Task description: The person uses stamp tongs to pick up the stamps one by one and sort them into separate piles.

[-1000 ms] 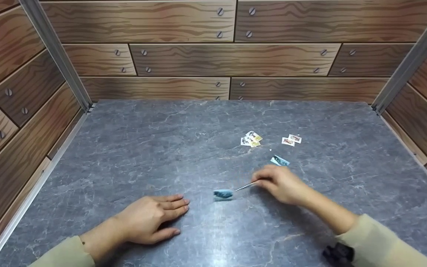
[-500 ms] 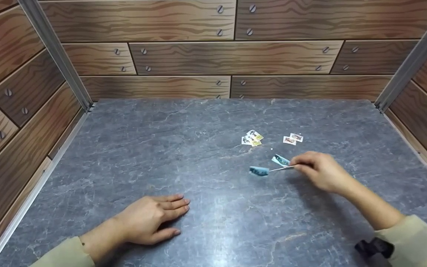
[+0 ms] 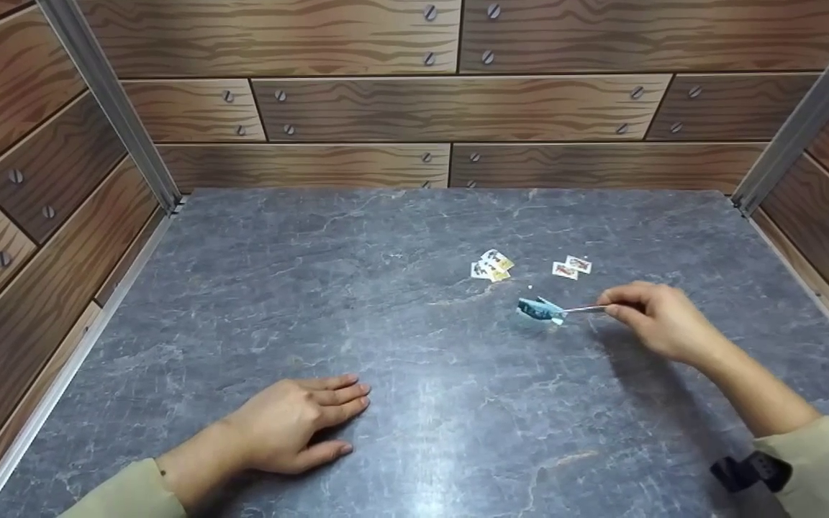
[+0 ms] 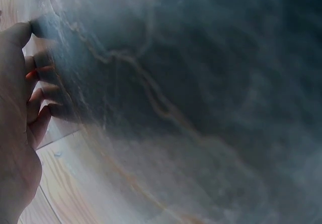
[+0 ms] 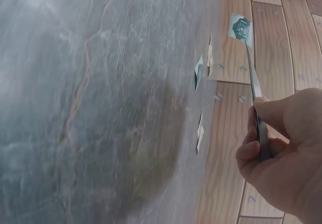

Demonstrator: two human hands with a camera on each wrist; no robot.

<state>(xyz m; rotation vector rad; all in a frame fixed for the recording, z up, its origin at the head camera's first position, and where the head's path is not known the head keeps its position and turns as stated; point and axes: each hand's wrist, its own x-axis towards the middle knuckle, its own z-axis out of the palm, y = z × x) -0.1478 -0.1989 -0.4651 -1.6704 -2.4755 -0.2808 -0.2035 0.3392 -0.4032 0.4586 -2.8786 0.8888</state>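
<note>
My right hand [image 3: 666, 324] pinches slim metal tweezers [image 5: 254, 78] between thumb and fingers. At their tips hangs a small blue-green stamp [image 5: 240, 28] with a dark picture and pale border. In the head view it overlaps a second blue stamp [image 3: 558, 319] lying on the table, partly hidden behind it; the right wrist view shows the held one raised and apart from that lying blue stamp [image 5: 198, 73]. My left hand [image 3: 292, 424] rests palm down on the table, fingers straight, holding nothing; in the left wrist view its fingers touch the surface.
Farther back on the grey marbled table [image 3: 278, 288], several white-and-yellow stamps [image 3: 491, 266] overlap in a group. Right of them lie two reddish stamps [image 3: 571, 267], overlapping. A tiny white speck [image 3: 529, 287] lies nearby. Wood-patterned walls [image 3: 357, 108] enclose the back and sides.
My right hand has moved right and away from me, carrying the blue stamp in the tweezers from the table's middle to over the lying blue stamp. The left hand stays put.
</note>
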